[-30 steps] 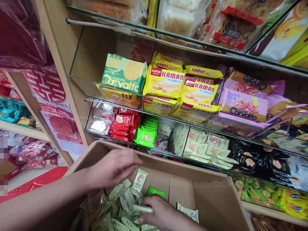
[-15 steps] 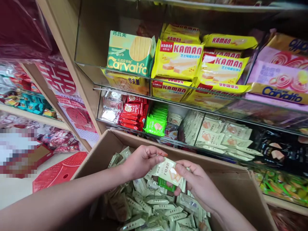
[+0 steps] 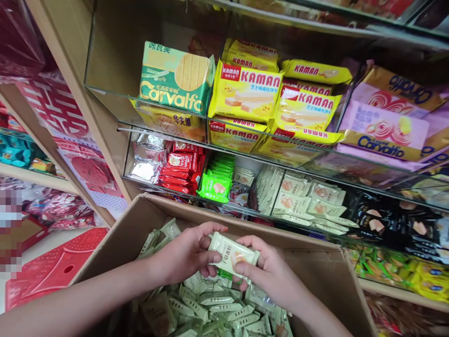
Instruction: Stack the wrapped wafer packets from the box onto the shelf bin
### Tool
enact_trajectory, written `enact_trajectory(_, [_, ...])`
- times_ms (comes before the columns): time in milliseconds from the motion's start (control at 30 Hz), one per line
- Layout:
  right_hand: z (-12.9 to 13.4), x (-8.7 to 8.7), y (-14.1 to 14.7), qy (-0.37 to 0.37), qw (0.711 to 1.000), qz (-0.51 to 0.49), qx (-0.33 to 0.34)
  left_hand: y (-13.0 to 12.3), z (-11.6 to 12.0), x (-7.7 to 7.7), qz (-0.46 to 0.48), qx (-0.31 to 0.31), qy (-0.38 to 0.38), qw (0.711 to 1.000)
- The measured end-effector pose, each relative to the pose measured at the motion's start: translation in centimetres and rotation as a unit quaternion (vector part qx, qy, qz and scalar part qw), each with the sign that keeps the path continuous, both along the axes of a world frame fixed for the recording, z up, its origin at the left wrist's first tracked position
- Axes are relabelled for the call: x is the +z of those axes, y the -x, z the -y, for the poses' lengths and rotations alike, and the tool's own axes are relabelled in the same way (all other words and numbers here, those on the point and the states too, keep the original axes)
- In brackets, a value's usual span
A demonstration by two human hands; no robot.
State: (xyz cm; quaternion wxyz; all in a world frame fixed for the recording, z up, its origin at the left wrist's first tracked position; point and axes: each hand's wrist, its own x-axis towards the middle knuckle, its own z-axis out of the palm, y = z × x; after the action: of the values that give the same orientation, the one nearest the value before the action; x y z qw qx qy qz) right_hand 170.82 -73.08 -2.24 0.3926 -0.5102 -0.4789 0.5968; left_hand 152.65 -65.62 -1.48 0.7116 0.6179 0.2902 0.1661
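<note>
Pale green packet (image 3: 234, 254) pinched by my half-closed left hand (image 3: 182, 255) and half-closed right hand (image 3: 275, 274), I see loose packets (image 3: 217, 306) inside the box's (image 3: 303, 248) edges, similar ones (image 3: 293, 203) shelved.

Pale green sealed packet (image 3: 229, 250) with dark characters and a small picture of cake pieces, printed face toward the camera, held slanting by both ends, above similar loose packets (image 3: 224, 306) heaped in an open cardboard box (image 3: 315, 271)

Shop, snack-filled shelves (image 3: 224, 150)
</note>
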Motion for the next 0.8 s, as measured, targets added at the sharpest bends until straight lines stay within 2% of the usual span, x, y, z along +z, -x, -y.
enact_trajectory(100, [0.4,1.0,-0.3,-0.011,0.995,0.101,0.015,0.2,-0.1,0.7,-0.034,-0.011,-0.107,0.994])
enact_trajectory(167, [0.6,2.3,-1.0,-0.051,0.981,0.189,0.000,0.7,-0.7,1.9,-0.054,-0.005,-0.237,0.970])
enact_trajectory(200, [0.6,3.1,-1.5,-0.079,0.969,0.233,-0.025,1.0,-1.2,2.6,-0.059,0.010,-0.313,0.948])
enact_trajectory(267, [0.0,4.9,-2.5,-0.134,0.930,0.327,-0.101,1.8,-2.5,4.0,-0.070,0.056,-0.442,0.893])
enact_trajectory(333, [-1.6,6.5,-3.2,-0.171,0.862,0.446,-0.173,2.6,-4.1,4.9,-0.089,0.103,-0.505,0.852])
enact_trajectory(367, [-2.7,7.2,-3.3,-0.178,0.817,0.514,-0.190,2.9,-5.0,5.0,-0.101,0.118,-0.514,0.844])
enact_trajectory(433, [-5.6,8.0,-3.1,-0.158,0.735,0.636,-0.174,3.3,-6.5,4.9,-0.113,0.144,-0.494,0.850])
enact_trajectory(467, [-7.3,8.0,-2.9,-0.137,0.710,0.674,-0.153,3.4,-7.1,4.7,-0.111,0.155,-0.470,0.862])
enact_trajectory(500, [-9.0,7.9,-2.6,-0.111,0.697,0.696,-0.129,3.5,-7.6,4.4,-0.105,0.166,-0.446,0.873])
enact_trajectory(567, [-12.4,7.2,-2.3,-0.075,0.695,0.709,-0.095,3.5,-8.0,3.8,-0.092,0.176,-0.416,0.888])
enact_trajectory(667, [-16.5,5.4,-2.4,-0.040,0.698,0.710,-0.084,3.7,-8.0,3.2,-0.084,0.164,-0.424,0.887])
enact_trajectory(800, [-19.8,3.1,-3.5,-0.002,0.696,0.714,-0.084,3.9,-7.7,3.1,-0.074,0.158,-0.430,0.886])
